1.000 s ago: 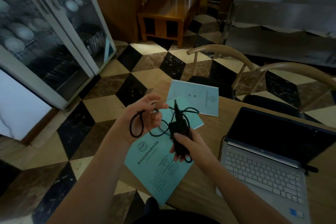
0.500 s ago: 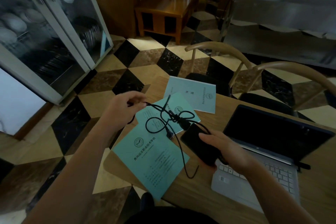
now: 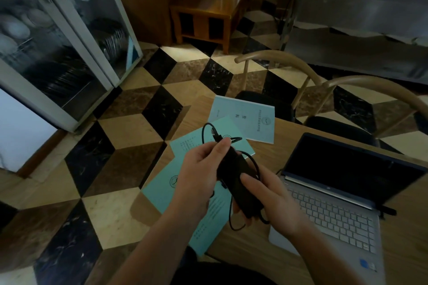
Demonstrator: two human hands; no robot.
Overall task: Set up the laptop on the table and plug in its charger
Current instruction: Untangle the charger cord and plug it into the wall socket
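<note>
An open silver laptop with a dark screen sits on the wooden table at the right. Over the table's left part I hold the black charger brick in both hands. My right hand grips its lower end from the right. My left hand holds its upper end, thumb on top near the cable. The black cable loops above my left hand, and another loop hangs below the brick.
Three pale green booklets lie on the table's left part, under my hands. Two wooden chairs stand beyond the table. A glass cabinet of dishes stands at the left on the chequered floor. A low wooden bench is at the back.
My left hand has come in from the left, where it pulled the cable, and now holds the brick's upper end. The spread cable has gathered close to the brick.
</note>
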